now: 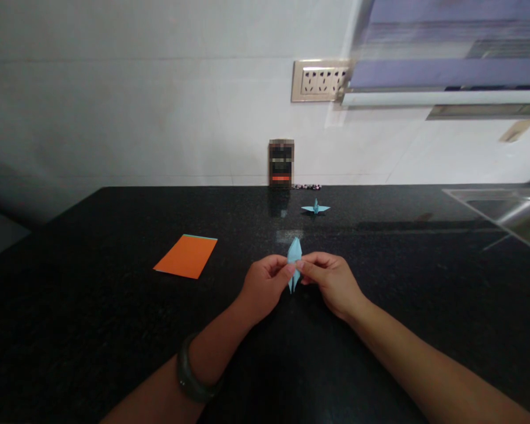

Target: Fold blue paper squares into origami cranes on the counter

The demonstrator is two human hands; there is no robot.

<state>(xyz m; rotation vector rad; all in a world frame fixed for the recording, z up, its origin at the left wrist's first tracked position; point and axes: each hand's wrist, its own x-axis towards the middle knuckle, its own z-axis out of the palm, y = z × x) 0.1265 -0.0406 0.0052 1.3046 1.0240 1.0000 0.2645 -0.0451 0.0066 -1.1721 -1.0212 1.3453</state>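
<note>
A light blue folded paper (295,250), long and pointed with a split lower end, is held upright just above the black counter. My left hand (269,285) pinches its left side between thumb and fingers. From the other side my right hand (331,281) grips it too, with the thumb across its front near the middle. Some fingertips are hidden behind the paper. Beyond the hands, a finished blue paper crane (316,207) stands with its wings spread. To the left lies a stack of square paper (186,257), orange on top with a blue edge showing.
A phone-like dark object (281,165), its front blurred, leans on the wall, with a beaded strand (308,186) beside it. At right is a metal sink (512,215). A socket panel (320,81) and a purple blind (446,41) are on the wall above the counter (92,330).
</note>
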